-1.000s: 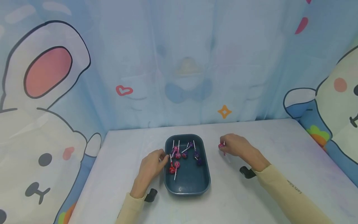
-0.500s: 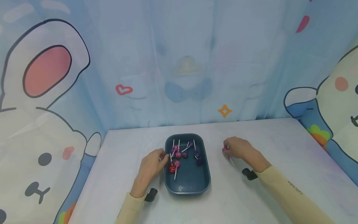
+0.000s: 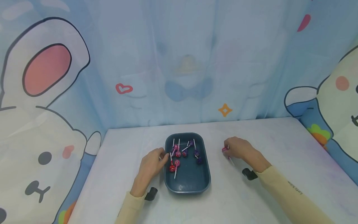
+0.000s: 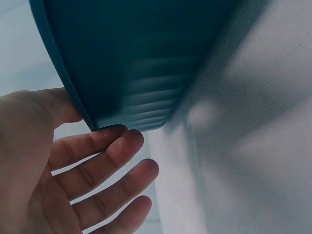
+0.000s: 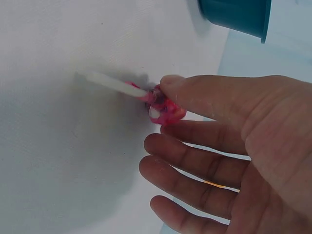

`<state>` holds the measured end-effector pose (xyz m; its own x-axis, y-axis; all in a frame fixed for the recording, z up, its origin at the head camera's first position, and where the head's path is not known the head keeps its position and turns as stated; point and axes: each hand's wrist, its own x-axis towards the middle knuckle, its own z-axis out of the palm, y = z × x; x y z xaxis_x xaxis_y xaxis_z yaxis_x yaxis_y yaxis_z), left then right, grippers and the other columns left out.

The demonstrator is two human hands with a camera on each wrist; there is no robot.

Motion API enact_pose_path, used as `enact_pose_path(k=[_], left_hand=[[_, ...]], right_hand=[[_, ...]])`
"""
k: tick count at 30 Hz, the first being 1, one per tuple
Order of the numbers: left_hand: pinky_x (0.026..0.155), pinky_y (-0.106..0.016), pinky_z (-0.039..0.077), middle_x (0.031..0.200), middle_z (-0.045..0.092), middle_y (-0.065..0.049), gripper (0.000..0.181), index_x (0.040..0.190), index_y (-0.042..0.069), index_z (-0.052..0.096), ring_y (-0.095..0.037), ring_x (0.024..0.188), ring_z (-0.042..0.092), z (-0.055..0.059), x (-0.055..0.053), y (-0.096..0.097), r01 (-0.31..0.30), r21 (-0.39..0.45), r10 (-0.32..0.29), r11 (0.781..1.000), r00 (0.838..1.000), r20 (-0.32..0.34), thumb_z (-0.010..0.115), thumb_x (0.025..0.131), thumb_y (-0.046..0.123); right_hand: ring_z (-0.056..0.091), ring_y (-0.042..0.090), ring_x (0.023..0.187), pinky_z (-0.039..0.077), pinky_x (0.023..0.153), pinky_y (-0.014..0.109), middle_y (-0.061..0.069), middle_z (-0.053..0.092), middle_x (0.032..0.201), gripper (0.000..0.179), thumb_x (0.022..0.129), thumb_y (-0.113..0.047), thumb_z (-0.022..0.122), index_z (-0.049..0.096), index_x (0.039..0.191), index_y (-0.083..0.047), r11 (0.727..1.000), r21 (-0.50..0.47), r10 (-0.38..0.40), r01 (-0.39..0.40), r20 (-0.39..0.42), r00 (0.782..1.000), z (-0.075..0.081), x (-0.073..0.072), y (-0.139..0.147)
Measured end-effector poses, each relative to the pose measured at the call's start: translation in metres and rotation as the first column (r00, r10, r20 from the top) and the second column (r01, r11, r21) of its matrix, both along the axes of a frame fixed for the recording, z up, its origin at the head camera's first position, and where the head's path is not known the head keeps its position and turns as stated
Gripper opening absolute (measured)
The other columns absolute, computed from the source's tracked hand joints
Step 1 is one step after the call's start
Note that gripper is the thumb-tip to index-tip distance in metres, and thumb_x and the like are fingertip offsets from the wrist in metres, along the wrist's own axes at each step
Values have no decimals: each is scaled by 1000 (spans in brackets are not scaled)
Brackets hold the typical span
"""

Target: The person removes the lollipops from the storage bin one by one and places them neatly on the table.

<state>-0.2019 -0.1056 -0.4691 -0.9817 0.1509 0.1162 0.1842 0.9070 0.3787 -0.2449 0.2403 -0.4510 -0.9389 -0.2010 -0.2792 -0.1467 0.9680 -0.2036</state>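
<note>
My right hand (image 3: 240, 148) pinches a pink-wrapped lollipop (image 5: 168, 111) by its head, between thumb and index finger. Its white stick points away from the palm, low over the white tabletop. To the left, my left hand (image 3: 151, 164) pinches the rim of a dark teal plastic tray (image 3: 187, 188), thumb over the edge and index finger against the outer wall (image 4: 122, 58). Inside the tray lie several lollipops: a red one (image 3: 172, 168) and a pink one (image 3: 177, 163) near the left wall, more pink ones (image 3: 178, 153) behind, and purple ones (image 3: 197, 153) toward the right.
A white cloth covers the table (image 3: 126, 140). Behind it hangs a light blue curtain (image 3: 156, 68) printed with cartoon animals. A dark camera mount sits at each wrist, the right one (image 3: 249, 174) close above the table.
My right hand has shifted slightly right and toward me with the pink lollipop, whose stick now shows below the fingers. It has held nearly still over the last half second; my left hand stays put.
</note>
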Motion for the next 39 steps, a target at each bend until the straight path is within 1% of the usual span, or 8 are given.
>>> enact_pose_path(k=[4,8,14,17,22,25,31,39], left_hand=[[54,-24,40,74,59,7,25,82,20,58,-7,62,50,0,0,0,1,7,-1,1000,1000,4,52,89,43],[54,-24,40,74,58,7,24,83,20,58,-8,62,50,-1,0,0,-5,14,4,1000,1000,16,52,88,43],[54,-24,40,74,58,7,24,82,21,58,-8,62,50,0,0,0,-5,9,5,1000,1000,16,52,88,43],[55,-24,40,74,58,7,24,83,21,59,-8,63,50,0,-1,0,-6,12,6,1000,1000,19,52,88,44],[55,-24,40,75,58,7,25,83,20,59,-8,63,50,0,-1,0,-10,20,10,1000,999,31,52,88,43],[54,-24,40,74,58,7,25,83,20,59,-8,63,49,0,-1,0,-9,25,8,1000,1000,28,53,88,43],[53,-24,39,72,58,8,25,79,21,58,-7,61,49,-1,-1,-1,-6,25,6,1000,1000,0,52,88,44],[53,-24,39,73,57,8,25,81,20,58,-8,61,49,0,1,0,-12,32,12,999,1000,8,52,88,44]], right_hand=[[50,18,70,42,62,32,4,57,80,31,81,-28,67,61,100,-4,1000,9,-12,12,1,1000,1,-2,0],[52,20,77,47,71,39,10,60,93,46,81,-32,68,57,112,-1,999,33,16,-15,-24,1000,4,-3,-1],[55,29,96,45,86,48,19,59,114,55,80,-36,69,54,118,1,999,32,16,-15,-38,999,14,-5,-5],[55,31,102,44,88,49,19,58,116,56,80,-36,68,53,120,1,999,37,22,-21,-46,999,20,-6,-8],[55,31,104,44,89,48,18,58,117,56,81,-37,67,53,121,0,998,51,33,-30,-55,998,25,-7,-14],[55,31,104,45,89,48,18,59,117,56,80,-37,68,54,120,0,998,49,42,-39,-68,997,27,-7,-17],[56,30,102,45,88,47,17,59,114,54,81,-36,67,55,119,0,995,40,98,-94,-112,989,34,-7,-22],[57,27,101,46,87,46,14,60,113,53,80,-36,68,55,119,-2,990,49,140,-134,-128,982,50,-6,-37]])
